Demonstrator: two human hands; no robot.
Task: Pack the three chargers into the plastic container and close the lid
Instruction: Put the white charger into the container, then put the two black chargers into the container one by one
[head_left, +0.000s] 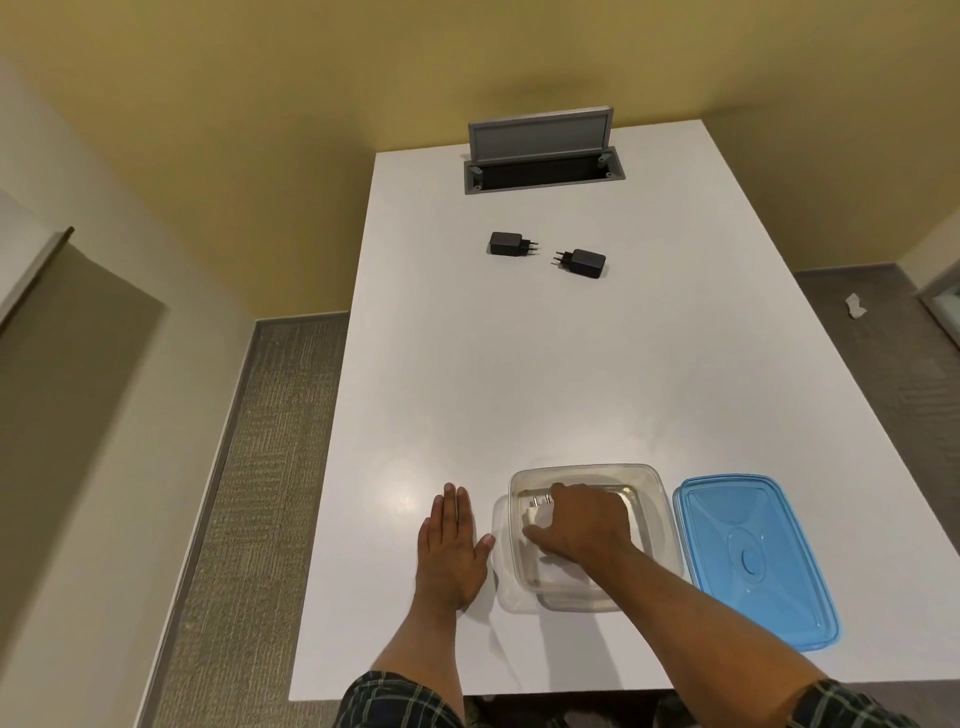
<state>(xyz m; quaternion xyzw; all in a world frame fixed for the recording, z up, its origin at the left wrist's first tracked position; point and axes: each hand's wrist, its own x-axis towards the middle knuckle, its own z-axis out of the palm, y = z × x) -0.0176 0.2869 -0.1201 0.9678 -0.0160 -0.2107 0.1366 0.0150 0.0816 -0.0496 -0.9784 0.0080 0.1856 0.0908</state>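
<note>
A clear plastic container (655, 512) stands near the table's front edge. My right hand (582, 525) reaches down inside it, fingers closed on a white charger (536, 512) whose metal prongs point away from me. Flat on the table just left of the container rests my left hand (452, 551), fingers together, holding nothing. The blue lid (753, 561) lies on the table right of the container. Two black chargers lie far across the table: one (506, 244) to the left and one (587, 262) to the right, prongs facing each other.
The white table (519, 364) carries an open grey cable hatch (543, 156) at its far end. Carpeted floor runs along both sides. A scrap of white paper (854, 305) lies on the floor at the right.
</note>
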